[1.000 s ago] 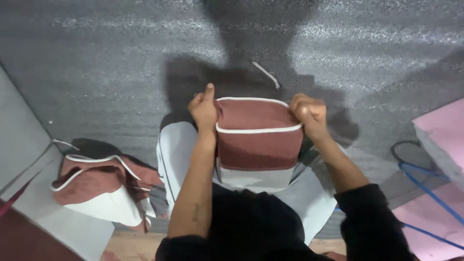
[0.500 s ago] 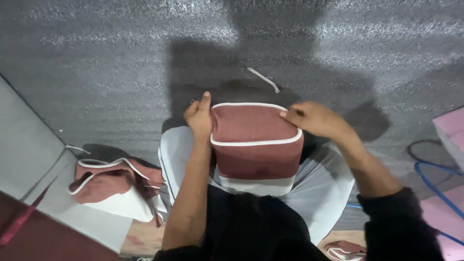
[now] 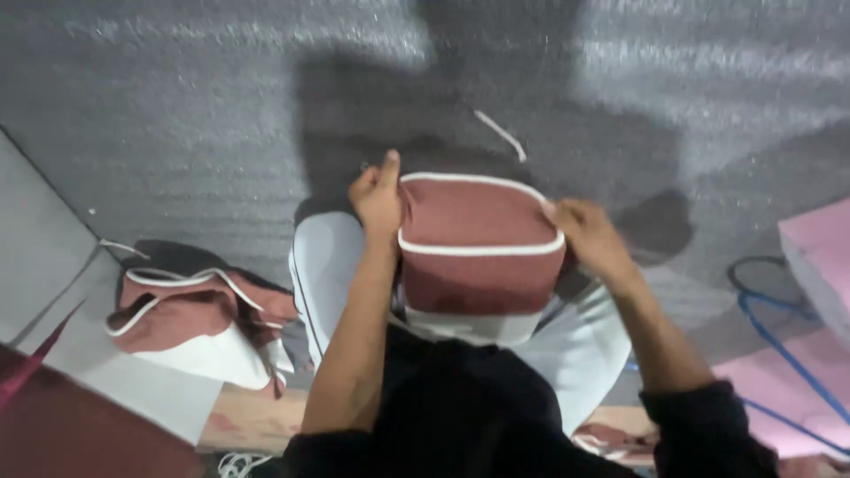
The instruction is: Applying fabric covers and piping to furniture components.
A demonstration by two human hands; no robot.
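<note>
Hands: left [image 3: 376, 199], right [image 3: 589, 235] grip maroon cushion [image 3: 478, 239]; underside, lap hidden.

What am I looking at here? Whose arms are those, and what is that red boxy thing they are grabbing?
The picture comes from a small camera worn on a person's head, looking down, so you see their own two arms from above. There is no machine, just bare hands. The left hand and the right hand grip the two sides of a dark red fabric cover with white piping along its edges, pulled over a boxy cushion shape. Under it lies a pale grey piece of similar material. To the left sits a crumpled red and white cover. Everything rests on a grey foam sheet, where a small white strip lies too. On the right are pink foam blocks and a blue cord.
</note>
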